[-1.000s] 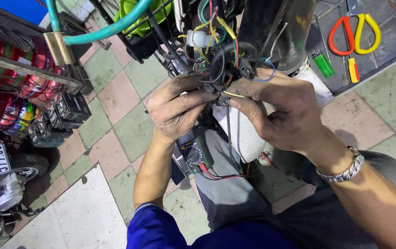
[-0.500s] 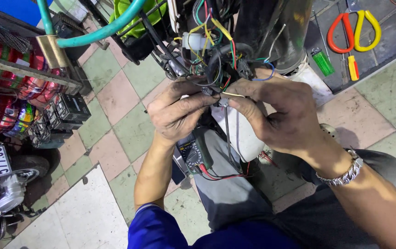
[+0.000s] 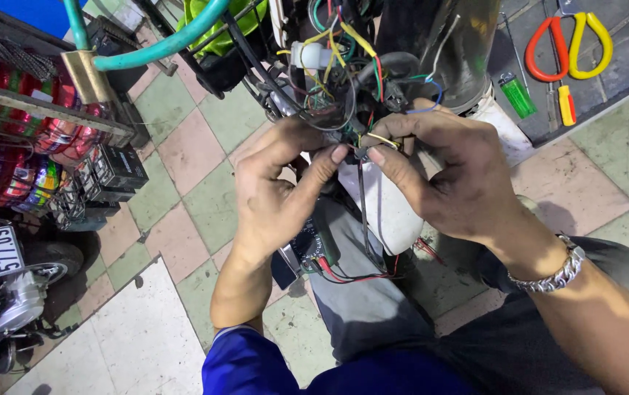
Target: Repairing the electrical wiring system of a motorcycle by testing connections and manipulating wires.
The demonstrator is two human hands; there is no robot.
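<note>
Under the tangle of coloured wires [image 3: 332, 55] at the far middle of the scene, your two hands meet on one small joint. Your left hand [image 3: 274, 194] comes up from the near side with thumb and forefinger pressed together on a dark wire end [image 3: 359, 154], and your right hand [image 3: 450, 175] pinches the same spot from the right, with a thin yellow wire [image 3: 382, 137] running out over its forefinger; the other fingers on both hands are curled loosely and hold nothing. A dark lead [image 3: 362, 212] hangs from the pinch down toward the meter [image 3: 313, 245], which rests on your lap with red and black leads trailing off it. By the look of it you are at the joining stage, holding two wire ends together at the harness, and whether they are twisted or merely touching is too small to tell. Your next move probably calls for steady fingertips and a firm grip, so the ends do not slip apart. Scissors [image 3: 569, 40], a green lighter [image 3: 518, 93] and a small screwdriver [image 3: 566, 104] lie far right on a dark mat [image 3: 625, 58], well apart from your hands.
</note>
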